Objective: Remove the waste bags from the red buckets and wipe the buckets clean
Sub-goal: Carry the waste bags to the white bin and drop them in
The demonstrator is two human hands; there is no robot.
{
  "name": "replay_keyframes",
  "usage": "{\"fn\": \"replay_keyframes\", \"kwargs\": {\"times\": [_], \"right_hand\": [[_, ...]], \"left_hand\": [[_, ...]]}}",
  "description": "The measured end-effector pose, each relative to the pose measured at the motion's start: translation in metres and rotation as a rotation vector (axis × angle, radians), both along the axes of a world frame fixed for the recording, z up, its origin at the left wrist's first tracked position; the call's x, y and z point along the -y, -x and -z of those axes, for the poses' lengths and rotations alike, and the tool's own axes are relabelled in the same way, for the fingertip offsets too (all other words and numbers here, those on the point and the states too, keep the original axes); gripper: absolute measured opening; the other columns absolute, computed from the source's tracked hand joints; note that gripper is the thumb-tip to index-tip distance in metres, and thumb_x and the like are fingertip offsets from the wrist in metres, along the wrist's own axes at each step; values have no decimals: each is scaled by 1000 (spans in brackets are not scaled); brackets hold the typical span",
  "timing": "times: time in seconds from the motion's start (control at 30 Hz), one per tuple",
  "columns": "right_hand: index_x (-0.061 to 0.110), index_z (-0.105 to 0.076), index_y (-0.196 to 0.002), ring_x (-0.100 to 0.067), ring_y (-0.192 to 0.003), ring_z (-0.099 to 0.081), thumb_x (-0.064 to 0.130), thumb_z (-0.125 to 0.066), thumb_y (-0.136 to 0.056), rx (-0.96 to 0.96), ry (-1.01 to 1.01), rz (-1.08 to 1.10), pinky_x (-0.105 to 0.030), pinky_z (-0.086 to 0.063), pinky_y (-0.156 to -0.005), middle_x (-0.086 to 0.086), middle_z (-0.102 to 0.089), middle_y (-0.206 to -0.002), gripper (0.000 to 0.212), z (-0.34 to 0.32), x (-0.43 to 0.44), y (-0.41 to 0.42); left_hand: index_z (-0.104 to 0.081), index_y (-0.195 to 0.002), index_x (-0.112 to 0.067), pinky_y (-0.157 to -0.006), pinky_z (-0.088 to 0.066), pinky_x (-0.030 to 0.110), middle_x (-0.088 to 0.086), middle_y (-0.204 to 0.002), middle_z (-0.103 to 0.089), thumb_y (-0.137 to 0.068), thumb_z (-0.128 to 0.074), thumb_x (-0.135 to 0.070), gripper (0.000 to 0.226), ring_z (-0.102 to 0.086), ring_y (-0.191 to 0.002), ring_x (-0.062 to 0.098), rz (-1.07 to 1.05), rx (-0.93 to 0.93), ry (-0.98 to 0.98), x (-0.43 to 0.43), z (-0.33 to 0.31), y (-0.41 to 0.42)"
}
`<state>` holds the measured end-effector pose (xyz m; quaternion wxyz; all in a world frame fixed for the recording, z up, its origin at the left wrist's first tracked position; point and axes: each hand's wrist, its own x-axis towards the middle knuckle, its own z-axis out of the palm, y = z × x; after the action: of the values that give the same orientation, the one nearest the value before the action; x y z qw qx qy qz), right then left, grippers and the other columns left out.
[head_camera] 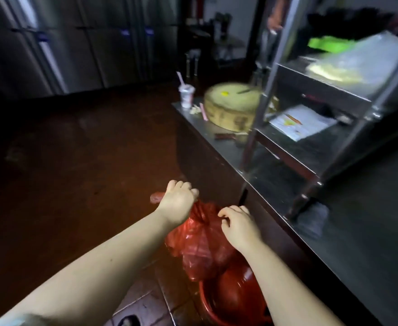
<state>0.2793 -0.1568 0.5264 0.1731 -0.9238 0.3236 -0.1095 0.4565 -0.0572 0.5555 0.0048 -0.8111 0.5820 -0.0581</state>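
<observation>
A red plastic waste bag [200, 245] hangs gathered at its top above a red bucket [231, 300] that stands on the tiled floor at the bottom of the view. My left hand [178, 198] grips the bag's twisted neck and a loose end of plastic sticks out to the left of my fist. My right hand [238, 223] is beside the neck with curled fingers pinching the bag's plastic on the right side. The bag's lower part still reaches the bucket's mouth. The inside of the bucket is mostly hidden by the bag and my right forearm.
A steel counter [275, 184] runs along the right, close to the bucket. On it stand a round wooden chopping block [233, 105] and a cup with a straw [186, 95]. A steel shelf rack [334, 90] rises above. Steel fridges [52, 43] line the back; dark floor lies to the left.
</observation>
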Motion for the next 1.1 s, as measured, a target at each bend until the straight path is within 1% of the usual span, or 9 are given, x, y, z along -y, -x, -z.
{"fn": "replay_keyframes", "kwargs": {"times": [0.1,0.17,0.3,0.43,0.6,0.77,0.97,1.1], "right_hand": [[27,-65,-103,-17,-106,-49,19,-54,-89,31,33,-103,-32,-42,-94,11,-63,-105,20,-14,-25,-91],[28,-64,-107,-15,-110,-46,20,-52,-91,17,48,-177,-30,-40,-97,12,-61,-108,21,-22,-50,-156],[29,-62,-111,-14,-116,-43,24,-52,-91,-53,35,-358,-29,-35,-99,13,-59,-113,23,-30,-110,-289],[28,-59,-117,-14,-119,-40,23,-48,-94,-124,49,-498,-29,-32,-101,11,-57,-117,26,-27,-173,-411],[30,-59,-118,-12,-117,-41,37,-51,-93,-149,44,-763,-32,-34,-103,13,-59,-112,27,-30,-246,-543],[30,-59,-119,-12,-120,-40,37,-51,-94,-138,83,-988,-33,-33,-105,14,-58,-115,28,-30,-307,-681],[29,-58,-122,-14,-120,-41,33,-52,-93,-91,132,-1288,-33,-33,-105,11,-58,-117,29,-38,-390,-855],[28,-58,-119,-16,-120,-42,32,-53,-93,-63,153,-1444,-32,-34,-103,10,-59,-118,27,-47,-467,-961]], "left_hand": [[-60,-104,-21,-79,-29,36,1,-98,-56,-91,-47,-15,19,-53,-93,25,-89,-17,6,-45,-5,-70],[-61,-101,-19,-78,-30,37,2,-99,-57,-86,-49,-13,20,-54,-94,27,-131,4,-26,-82,-6,-117],[-57,-103,-16,-83,-28,38,3,-106,-54,-86,-47,-12,20,-49,-101,27,-261,1,-107,-158,-4,-215],[-56,-102,-18,-84,-28,38,3,-107,-57,-89,-45,-15,18,-51,-100,25,-441,-68,-144,-233,7,-317],[-56,-111,-17,-89,-30,40,4,-111,-57,-90,-48,-17,23,-53,-104,25,-702,-105,-242,-329,15,-435],[-55,-109,-19,-89,-30,40,2,-110,-57,-88,-48,-17,22,-53,-104,23,-976,-111,-240,-437,17,-543],[-54,-112,-23,-97,-27,40,-1,-112,-55,-91,-48,-19,23,-51,-109,21,-1275,-116,-270,-552,2,-643],[-58,-108,-29,-100,-24,38,-2,-115,-52,-89,-52,-18,23,-47,-115,22,-1442,-227,-230,-627,-21,-690]]}}
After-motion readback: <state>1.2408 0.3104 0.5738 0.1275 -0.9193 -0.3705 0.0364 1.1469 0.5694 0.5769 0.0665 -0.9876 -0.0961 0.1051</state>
